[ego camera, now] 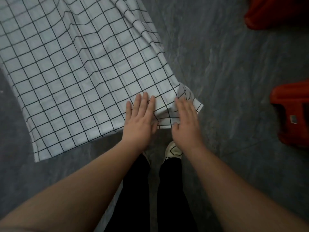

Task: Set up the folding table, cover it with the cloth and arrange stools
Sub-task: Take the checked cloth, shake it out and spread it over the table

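Observation:
A white cloth with a black grid (80, 67) lies spread over the table and hides its top; its edges hang down at the near side and the right. My left hand (140, 119) rests flat on the cloth near its near right corner, fingers apart. My right hand (187, 121) lies flat on that corner too, slightly blurred, with a small fold of cloth beside it. Two red stools stand on the floor at the right: one (291, 114) level with my hands, the other (275, 12) at the top right corner.
Grey stone-patterned floor (225, 72) surrounds the table. My legs in black trousers and a white shoe (173, 150) stand just below the cloth's corner. Open floor lies between the table and the red stools.

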Available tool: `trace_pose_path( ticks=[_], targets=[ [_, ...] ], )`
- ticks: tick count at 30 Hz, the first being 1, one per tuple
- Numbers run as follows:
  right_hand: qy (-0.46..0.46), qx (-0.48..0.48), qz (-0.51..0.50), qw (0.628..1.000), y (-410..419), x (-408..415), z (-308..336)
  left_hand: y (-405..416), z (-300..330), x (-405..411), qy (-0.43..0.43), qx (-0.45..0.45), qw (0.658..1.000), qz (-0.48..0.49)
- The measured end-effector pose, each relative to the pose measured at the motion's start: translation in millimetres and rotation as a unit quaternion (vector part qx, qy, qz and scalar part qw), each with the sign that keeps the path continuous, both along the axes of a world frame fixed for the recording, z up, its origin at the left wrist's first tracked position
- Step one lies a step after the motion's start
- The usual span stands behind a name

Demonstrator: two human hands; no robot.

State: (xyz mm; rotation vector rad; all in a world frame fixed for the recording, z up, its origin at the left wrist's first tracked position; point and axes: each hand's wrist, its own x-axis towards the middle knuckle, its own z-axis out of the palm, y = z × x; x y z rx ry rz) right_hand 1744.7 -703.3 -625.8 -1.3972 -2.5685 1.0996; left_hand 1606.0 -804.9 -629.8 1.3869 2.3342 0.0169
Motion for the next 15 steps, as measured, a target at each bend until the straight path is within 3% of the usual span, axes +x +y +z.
trace_pose_path(
  ticks=[5, 12, 15],
  targets=[
    [-0.070, 0.074, 0.131, 0.986, 5, -23, -8, -13, -3, -12, 0.034, -0.013, 0.999, 0.038],
    [-0.088, -0.040, 0.107, 0.990, 23, -25, -2, -28, -11, -29, 0.027, -0.028, 0.998, 0.047],
    [-0.129, 0.023, 0.127, 0.983, 21, -31, 9, -26, 0, -28, 0.003, -0.023, 0.998, 0.060]
  ],
)
